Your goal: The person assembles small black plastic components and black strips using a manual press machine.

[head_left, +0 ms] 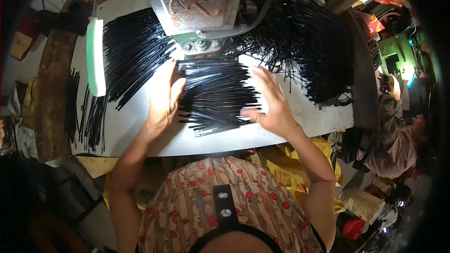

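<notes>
Black strips [220,91] lie in a loose, layered pile on the white table [323,118], near the centre of my head view, mostly running crosswise with their ends uneven at both sides. At the pile's 9 o'clock is my left hand [164,96], right beside the strip ends, its thumb held apart from the fingers. At 3 o'clock is my right hand [275,110], loosely spread, thumb well away from the fingers and close to the strip ends; I cannot tell whether either hand actually touches them. Neither hand is clamped on anything. At 12 o'clock, just beyond the pile, stands a worn metal machine [197,23] with bolts along its lower front. A fanned bundle [133,51] of similar black pieces spreads at 10 o'clock, and a bigger, tangled heap [309,42] fills 2 o'clock. Past the bundle, also toward 10 o'clock, hangs a green-and-white lamp [95,56], with a brown board [55,93] along the table's edge at 9. Far out at 3 o'clock a co-worker [393,145] sits by a green machine [393,49]. Below the table, around 5 o'clock, lies a yellow bag [281,168].
</notes>
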`<control>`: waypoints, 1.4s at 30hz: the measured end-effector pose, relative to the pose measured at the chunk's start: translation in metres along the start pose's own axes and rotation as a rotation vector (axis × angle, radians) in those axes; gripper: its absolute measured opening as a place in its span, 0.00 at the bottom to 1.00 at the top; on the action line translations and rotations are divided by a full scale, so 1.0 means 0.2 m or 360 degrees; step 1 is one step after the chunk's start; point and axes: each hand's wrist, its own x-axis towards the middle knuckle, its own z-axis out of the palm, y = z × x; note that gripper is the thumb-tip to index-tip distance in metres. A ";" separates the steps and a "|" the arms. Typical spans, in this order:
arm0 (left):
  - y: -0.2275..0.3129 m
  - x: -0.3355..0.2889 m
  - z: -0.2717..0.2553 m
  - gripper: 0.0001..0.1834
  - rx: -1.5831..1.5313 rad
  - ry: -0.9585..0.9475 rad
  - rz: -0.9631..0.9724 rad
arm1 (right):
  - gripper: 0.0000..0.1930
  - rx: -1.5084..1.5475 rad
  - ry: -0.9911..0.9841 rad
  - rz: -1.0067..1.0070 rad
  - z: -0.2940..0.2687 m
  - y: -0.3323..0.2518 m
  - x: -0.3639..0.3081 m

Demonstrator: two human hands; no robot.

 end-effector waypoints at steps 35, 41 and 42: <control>0.10 -0.03 0.03 0.61 0.0457 -0.0380 0.0253 | 0.28 0.1291 0.0326 0.0568 0.19 -0.10 0.20; 0.12 -0.03 0.05 0.59 0.0537 -0.0305 0.0224 | 0.23 0.1507 0.0528 0.0521 0.19 -0.06 0.18; 0.13 -0.02 0.05 0.59 0.0550 -0.0310 0.0231 | 0.22 0.1534 0.0538 0.0496 0.20 -0.06 0.18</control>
